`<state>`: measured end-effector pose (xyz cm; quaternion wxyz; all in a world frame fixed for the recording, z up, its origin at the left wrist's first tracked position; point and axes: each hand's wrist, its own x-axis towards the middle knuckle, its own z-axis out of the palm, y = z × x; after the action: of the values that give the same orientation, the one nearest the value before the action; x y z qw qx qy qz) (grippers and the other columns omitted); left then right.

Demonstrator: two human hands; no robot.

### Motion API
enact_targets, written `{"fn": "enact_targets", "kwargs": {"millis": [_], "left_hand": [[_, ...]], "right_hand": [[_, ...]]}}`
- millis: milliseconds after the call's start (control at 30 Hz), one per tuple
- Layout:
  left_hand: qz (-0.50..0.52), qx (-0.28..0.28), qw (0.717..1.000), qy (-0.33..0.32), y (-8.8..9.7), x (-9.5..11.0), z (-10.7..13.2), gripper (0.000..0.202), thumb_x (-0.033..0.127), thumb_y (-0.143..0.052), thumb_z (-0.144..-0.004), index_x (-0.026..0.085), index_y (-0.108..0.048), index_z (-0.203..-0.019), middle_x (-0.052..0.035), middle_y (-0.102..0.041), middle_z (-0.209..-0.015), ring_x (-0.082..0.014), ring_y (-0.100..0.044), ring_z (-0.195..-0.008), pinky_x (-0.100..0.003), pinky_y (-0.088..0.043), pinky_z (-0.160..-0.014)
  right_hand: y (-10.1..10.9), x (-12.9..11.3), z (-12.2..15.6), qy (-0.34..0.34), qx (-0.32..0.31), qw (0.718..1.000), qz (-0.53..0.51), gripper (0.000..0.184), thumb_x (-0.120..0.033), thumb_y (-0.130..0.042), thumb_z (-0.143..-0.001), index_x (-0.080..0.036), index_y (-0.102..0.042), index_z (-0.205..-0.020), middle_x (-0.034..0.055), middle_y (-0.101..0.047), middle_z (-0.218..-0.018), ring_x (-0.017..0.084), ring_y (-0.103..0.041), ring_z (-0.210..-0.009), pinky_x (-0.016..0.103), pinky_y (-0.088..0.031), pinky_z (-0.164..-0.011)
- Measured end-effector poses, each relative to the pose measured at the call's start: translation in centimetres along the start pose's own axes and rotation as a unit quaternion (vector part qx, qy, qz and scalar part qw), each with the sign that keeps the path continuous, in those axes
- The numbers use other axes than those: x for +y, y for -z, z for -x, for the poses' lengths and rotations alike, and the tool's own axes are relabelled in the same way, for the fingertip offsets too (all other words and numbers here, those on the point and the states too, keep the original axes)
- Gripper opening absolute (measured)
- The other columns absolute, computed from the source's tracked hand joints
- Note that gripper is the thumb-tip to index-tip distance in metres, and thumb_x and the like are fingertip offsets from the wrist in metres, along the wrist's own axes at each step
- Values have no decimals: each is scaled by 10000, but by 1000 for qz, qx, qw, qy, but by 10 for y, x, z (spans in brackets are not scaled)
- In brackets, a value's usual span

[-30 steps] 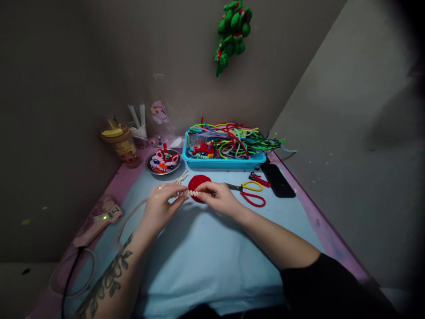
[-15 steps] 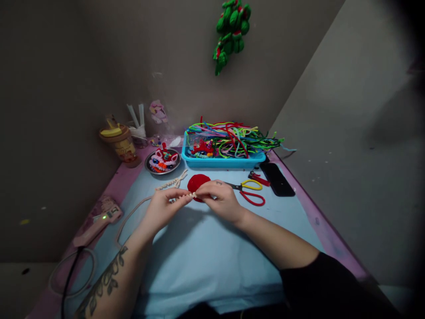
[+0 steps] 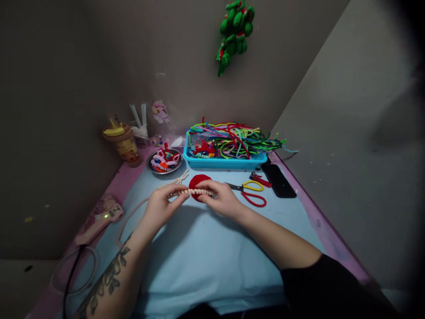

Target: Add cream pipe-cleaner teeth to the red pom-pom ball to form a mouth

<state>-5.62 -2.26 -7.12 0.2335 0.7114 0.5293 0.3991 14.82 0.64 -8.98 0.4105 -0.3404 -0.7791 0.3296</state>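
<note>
1. While it stretches level just above the light blue worktop point(image 3: 206, 257), a coiled cream pipe cleaner point(image 3: 195, 192) spans both hands.
2. Left hand point(image 3: 159, 207) and right hand point(image 3: 222, 199) each pinch one end in their grip.
3. Red fuzzy disc point(image 3: 198, 179) lies just behind; scissors point(image 3: 249, 193) lie right.

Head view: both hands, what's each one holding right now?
Left hand: closed, pinching the left end of the cream twisted pipe-cleaner strip.
Right hand: closed, pinching the right end of that same strip.
</note>
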Motion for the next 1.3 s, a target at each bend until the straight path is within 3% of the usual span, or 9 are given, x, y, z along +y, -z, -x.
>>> {"fn": "enact_targets", "kwargs": {"millis": [133,400,533,633,800,967,1100,1200,1300], "left_hand": [[-66,-5,995,-69,-2,-5,3,213,353,-667,-826,207,-722,-972,-64,-757,-924,-197,-691,-823,-309,-509,-775],[-90,5,989,-113,-5,1,3,158,331,-619,-866,225,-725,-918,-48,-758,-836,-183,-681,-765,-303,-495,-739],[-59,-10,996,-66,-2,5,2,202,376,-611,-865,220,-737,-893,-46,-759,-828,-169,-674,-723,-271,-496,-680],[-8,-37,999,-17,0,9,1,242,398,-602,-856,203,-744,-882,-49,-763,-845,-167,-671,-731,-246,-488,-632],[58,-99,991,63,2,13,-1,243,396,-654,-792,183,-755,-853,-43,-754,-795,-160,-640,-676,-241,-481,-602],[96,-106,985,94,2,11,-2,266,422,-688,-743,168,-753,-788,-43,-730,-715,-157,-613,-630,-235,-466,-547],[85,-90,989,85,3,8,-2,263,415,-697,-733,165,-755,-789,-41,-728,-705,-145,-598,-603,-230,-457,-541],[54,-55,994,71,5,5,-1,252,410,-687,-748,173,-756,-795,-38,-733,-717,-143,-598,-596,-234,-452,-539],[24,-29,998,53,5,2,0,230,396,-681,-766,181,-753,-803,-47,-751,-761,-160,-637,-639,-246,-478,-574]], "right_hand": [[2,-2,-3,-106,-35,992,-61,188,-286,-636,-822,-149,-703,-933,57,-731,-877,164,-657,-774,270,-494,-700],[-5,-3,-3,-140,-22,977,-159,255,-377,-683,-788,-146,-715,-891,53,-727,-824,153,-653,-726,271,-519,-680],[-5,-1,-1,-98,44,984,-141,130,-285,-702,-766,-177,-733,-830,42,-726,-797,155,-660,-713,272,-538,-678],[-4,-1,0,-23,72,992,-105,64,-206,-694,-773,-197,-743,-812,47,-731,-801,159,-672,-735,275,-547,-698],[-4,-2,0,106,77,990,-57,117,-144,-631,-835,-204,-729,-809,50,-742,-800,158,-688,-777,292,-561,-740],[-5,-2,1,140,59,988,-25,131,-156,-607,-864,-217,-715,-823,47,-747,-811,162,-690,-806,312,-564,-773],[-5,-2,1,108,46,993,-24,93,-179,-634,-847,-206,-719,-872,62,-736,-863,169,-678,-836,313,-553,-782],[-1,-1,0,24,30,998,-48,203,-221,-709,-786,-200,-711,-989,68,-726,-962,176,-674,-856,303,-543,-771],[0,0,-1,-77,2,991,-105,228,-285,-706,-786,-183,-705,-990,45,-727,-880,156,-668,-744,264,-530,-667]]}}
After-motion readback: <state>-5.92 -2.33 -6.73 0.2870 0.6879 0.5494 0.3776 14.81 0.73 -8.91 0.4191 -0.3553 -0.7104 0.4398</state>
